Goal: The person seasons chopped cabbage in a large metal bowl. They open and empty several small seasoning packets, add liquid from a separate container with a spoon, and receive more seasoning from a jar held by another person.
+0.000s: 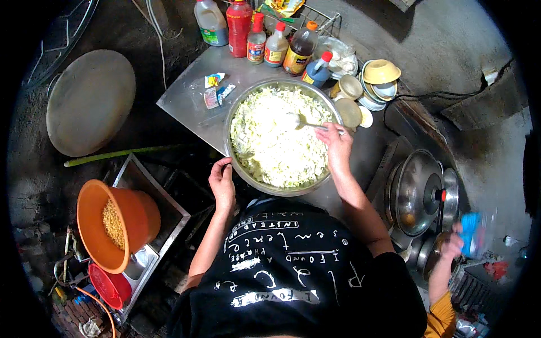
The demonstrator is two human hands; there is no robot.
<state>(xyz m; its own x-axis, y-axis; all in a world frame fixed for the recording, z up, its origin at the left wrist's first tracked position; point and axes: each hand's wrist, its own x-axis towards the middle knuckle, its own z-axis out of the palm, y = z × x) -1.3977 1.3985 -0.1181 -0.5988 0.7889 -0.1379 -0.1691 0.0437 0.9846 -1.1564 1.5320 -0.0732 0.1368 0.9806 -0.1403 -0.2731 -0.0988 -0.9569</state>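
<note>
A large stainless steel basin [231, 145] stands before me on a metal worktop, filled with finely chopped pale green vegetable [274, 156] that looks like cabbage. My right hand [337, 143] grips the handle of a metal spoon [310, 124] above the basin's right side. In the spoon's bowl lies a white substance [290, 121]; glare hides what it is. At the basin's left rim is my left hand [223, 179], its fingers curled against the edge.
Behind the basin stand several sauce bottles [277, 46], with torn packets [216, 94] to the left. Jars [348, 112] and stacked bowls [380, 78] sit at right, near a lidded wok [420, 194]. Lower left, an orange bucket [143, 219] holds yellow beans. Another person's hand [452, 247] holds something blue.
</note>
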